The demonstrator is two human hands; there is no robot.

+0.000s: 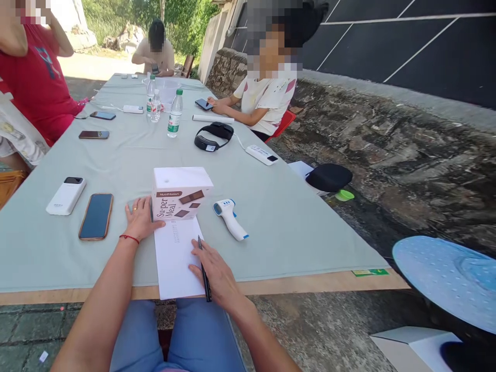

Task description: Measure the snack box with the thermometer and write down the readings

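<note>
The left hand [140, 223] lies spread against the box [174, 195]; the right hand [217, 269] clasps a pen [206, 285]. The box looks light, crushable; best held by its sides.

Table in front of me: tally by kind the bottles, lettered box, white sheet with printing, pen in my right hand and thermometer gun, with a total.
Bottles: 3
Lettered box: 1
White sheet: 1
Pen: 1
Thermometer gun: 1
Total: 7
</note>
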